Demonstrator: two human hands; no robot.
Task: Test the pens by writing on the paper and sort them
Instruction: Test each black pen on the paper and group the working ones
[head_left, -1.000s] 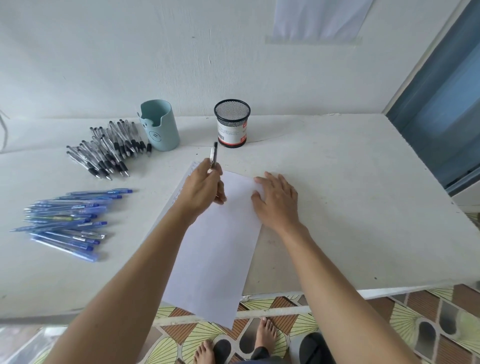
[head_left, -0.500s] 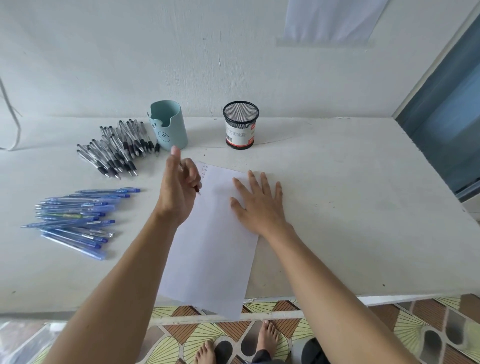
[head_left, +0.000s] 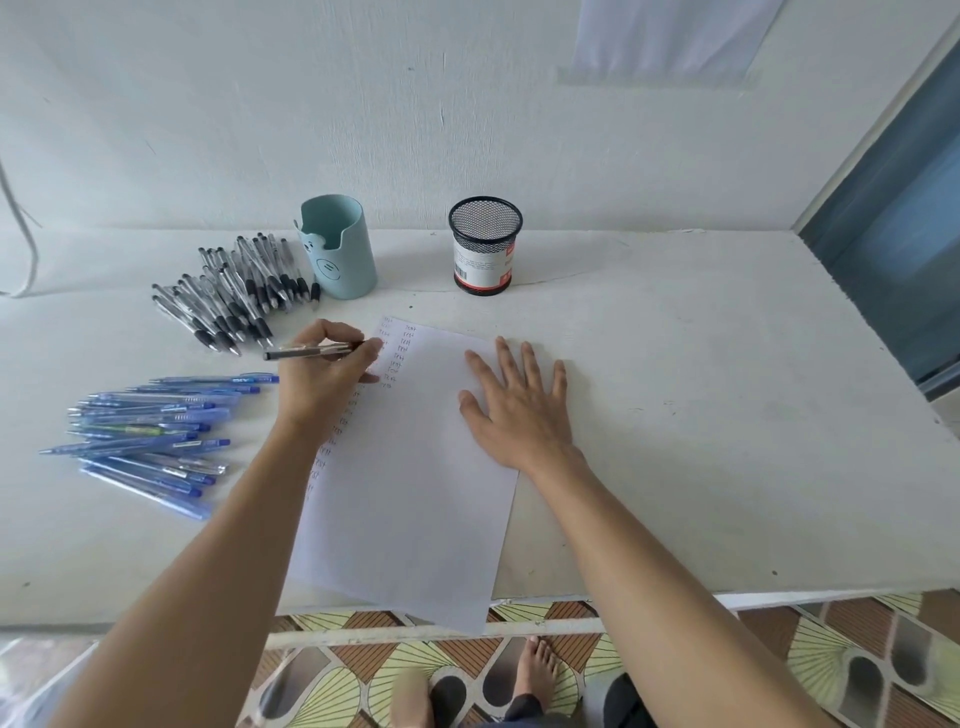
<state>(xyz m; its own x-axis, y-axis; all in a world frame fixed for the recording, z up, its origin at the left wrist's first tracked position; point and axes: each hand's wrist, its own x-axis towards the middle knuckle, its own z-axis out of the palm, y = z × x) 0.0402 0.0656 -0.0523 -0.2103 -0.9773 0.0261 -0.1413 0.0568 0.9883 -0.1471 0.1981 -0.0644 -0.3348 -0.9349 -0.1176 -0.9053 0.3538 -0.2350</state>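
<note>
Two hands: left hand (head_left: 322, 376), raised a sec ago, now pinches silver-black pen (head_left: 306, 353) at white paper sheet (head_left: 415, 499) for next test; right hand (head_left: 514, 402) spread flat.

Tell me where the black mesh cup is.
In the head view, the black mesh cup stands upright near the wall, right of the teal holder and beyond the paper.

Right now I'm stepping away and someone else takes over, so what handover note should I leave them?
Left hand grips a pen, pointed at the paper's upper left. Right hand lies flat on the paper. Black pens are piled beside the teal holder; blue pens lie nearer the edge of the table.
Done: two columns of test marks on the paper.
Left: test this pen and sort it; which piled pens are tested, I cannot tell.
</note>
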